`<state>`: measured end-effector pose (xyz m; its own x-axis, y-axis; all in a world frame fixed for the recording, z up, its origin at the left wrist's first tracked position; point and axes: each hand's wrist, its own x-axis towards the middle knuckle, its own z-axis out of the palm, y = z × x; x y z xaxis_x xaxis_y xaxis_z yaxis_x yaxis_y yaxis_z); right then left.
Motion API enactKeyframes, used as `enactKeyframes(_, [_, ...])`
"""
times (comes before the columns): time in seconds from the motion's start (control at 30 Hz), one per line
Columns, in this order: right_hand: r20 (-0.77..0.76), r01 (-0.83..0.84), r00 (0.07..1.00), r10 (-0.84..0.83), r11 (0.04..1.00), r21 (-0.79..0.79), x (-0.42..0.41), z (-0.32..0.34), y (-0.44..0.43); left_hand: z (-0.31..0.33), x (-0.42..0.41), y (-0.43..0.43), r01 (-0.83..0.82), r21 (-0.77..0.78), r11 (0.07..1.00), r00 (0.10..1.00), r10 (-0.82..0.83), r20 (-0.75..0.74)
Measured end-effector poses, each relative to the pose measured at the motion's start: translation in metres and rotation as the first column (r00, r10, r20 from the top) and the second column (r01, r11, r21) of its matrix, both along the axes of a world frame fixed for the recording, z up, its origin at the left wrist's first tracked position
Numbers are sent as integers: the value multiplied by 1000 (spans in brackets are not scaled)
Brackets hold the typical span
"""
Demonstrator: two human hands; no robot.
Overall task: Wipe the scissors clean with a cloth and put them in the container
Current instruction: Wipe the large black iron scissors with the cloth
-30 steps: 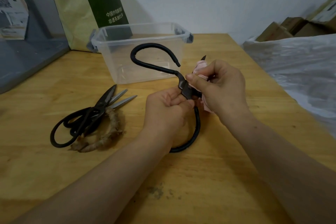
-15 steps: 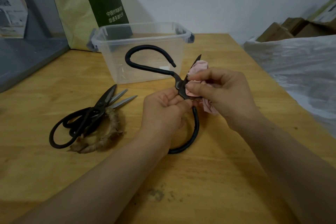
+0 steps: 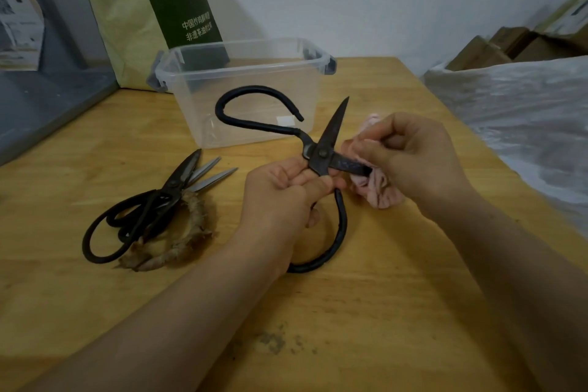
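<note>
The left hand (image 3: 280,197) is curled tight round the black scissors (image 3: 321,154), gripping the shank just below the pivot, thumb pressed near the rivet. The right hand (image 3: 410,159) has its fingers bent and pinches a pink cloth (image 3: 381,191) round one blade, which points to the right. The other blade stands free and points up and away towards the container. The scissors are held open just above the table (image 3: 381,296), one large loop handle in front of the container and the other curving down behind the left hand.

The clear plastic container (image 3: 222,105) stands just beyond, lid off, with a small white label low on its wall; no writing on it can be read. To the left a pile of other scissors (image 3: 165,194) lies on the wood. Behind, a yellow and green bag (image 3: 178,0) bears two lines of white Chinese characters, beginning 中国炒鸡 and 非遗茶油; the rest is blurred.
</note>
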<state>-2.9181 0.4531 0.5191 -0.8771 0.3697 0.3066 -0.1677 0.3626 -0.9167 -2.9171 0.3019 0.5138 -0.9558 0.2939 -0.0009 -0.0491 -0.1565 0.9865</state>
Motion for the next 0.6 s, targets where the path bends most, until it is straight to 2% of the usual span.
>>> enactKeyframes(0.1, [-31, 56, 998, -58, 997, -57, 4, 8, 5, 0, 1, 1, -12, -18, 1000, 1000, 12, -2])
enactKeyframes(0.23, [-23, 131, 991, -129, 983, 130, 7, 15, 5, -1, 1, 0, -27, 4, 1000, 1000, 27, -10])
enactKeyframes(0.3, [-11, 59, 998, -58, 989, 133, 10, 14, 1, -2, 1, -1, -35, 3, 999, 999, 35, -12])
enactKeyframes(0.43, [134, -181, 974, 183, 983, -27, 12, 7, 1, -5, -2, -1, -70, -31, 997, 998, 69, -10])
enactKeyframes(0.5, [144, -249, 953, 266, 960, -129, 12, 7, 5, -5, -3, -2, -74, -26, 997, 997, 74, 2])
enactKeyframes(0.6, [111, -307, 939, 325, 939, -157, 11, 7, 5, -6, -4, 0, -49, -25, 998, 999, 49, 6])
